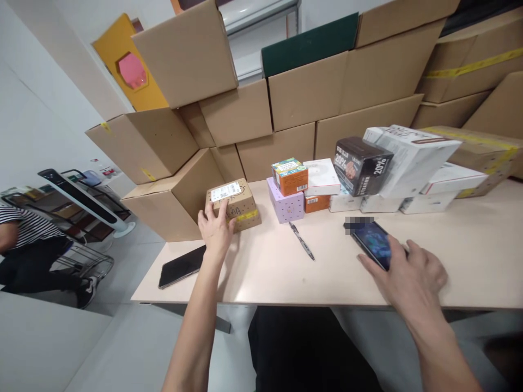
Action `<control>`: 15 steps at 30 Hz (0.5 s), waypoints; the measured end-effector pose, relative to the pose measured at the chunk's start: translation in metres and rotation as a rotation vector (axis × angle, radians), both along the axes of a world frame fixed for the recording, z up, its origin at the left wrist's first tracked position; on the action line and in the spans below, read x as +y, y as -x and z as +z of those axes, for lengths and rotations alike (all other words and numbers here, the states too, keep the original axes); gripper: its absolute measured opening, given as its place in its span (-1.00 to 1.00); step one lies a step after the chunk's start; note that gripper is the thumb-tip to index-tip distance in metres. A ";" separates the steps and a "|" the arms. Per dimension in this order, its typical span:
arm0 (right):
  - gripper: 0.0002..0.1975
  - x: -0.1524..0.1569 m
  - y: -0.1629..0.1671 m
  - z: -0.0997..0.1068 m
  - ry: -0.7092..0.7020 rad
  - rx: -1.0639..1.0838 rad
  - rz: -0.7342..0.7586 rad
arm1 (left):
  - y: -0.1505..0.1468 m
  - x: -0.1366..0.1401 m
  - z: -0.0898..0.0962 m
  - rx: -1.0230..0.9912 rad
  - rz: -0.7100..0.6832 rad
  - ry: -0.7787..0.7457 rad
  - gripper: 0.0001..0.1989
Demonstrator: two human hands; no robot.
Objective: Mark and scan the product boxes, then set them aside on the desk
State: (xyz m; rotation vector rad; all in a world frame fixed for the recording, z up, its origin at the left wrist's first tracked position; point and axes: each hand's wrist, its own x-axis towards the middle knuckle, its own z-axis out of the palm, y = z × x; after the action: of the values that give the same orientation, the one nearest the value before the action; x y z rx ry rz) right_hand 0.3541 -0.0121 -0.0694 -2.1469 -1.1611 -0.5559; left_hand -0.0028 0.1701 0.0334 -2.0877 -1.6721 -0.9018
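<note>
My left hand (pixel 218 228) rests its spread fingers on the near edge of a small cardboard box (pixel 246 203), which has a white label on top, handwriting and yellow tape. Beside my left forearm, a black phone (pixel 182 267) lies flat on the table. My right hand (pixel 412 272) grips a smartphone (pixel 373 243) with a lit screen, held low over the tabletop; part of that hand is blurred. A pen (pixel 301 241) lies between the hands. Behind it stands a lilac dotted box (pixel 286 203) with an orange and blue carton (pixel 290 177) on top.
White cartons (pixel 417 155) and a dark box (pixel 362 166) marked 20% are stacked at the right rear of the table (pixel 261 277). Large cardboard boxes (pixel 294 98) form a wall behind. On the left are a person (pixel 32 256), a wire cart (pixel 92 261) and a tower fan (pixel 81 198).
</note>
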 end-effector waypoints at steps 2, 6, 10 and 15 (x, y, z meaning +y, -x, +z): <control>-0.37 0.000 0.006 0.002 -0.196 -0.076 0.078 | -0.012 -0.003 0.002 -0.022 -0.019 -0.076 -0.42; -0.66 -0.002 0.043 0.015 -0.385 0.039 0.374 | -0.059 -0.006 0.006 -0.150 -0.355 -0.106 -0.49; -0.78 0.000 0.079 0.020 -0.349 0.233 0.645 | -0.109 0.023 0.023 -0.350 -0.650 0.208 -0.07; -0.85 0.000 0.083 0.015 -0.301 0.317 0.701 | -0.144 0.084 0.043 -0.490 -0.784 0.421 0.22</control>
State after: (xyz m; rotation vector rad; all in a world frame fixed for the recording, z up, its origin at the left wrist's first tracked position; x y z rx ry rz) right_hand 0.2715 -0.0120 -0.0540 -1.3805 -1.4264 -0.0604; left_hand 0.1416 0.2542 0.0764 -3.1083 -1.2866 -1.4819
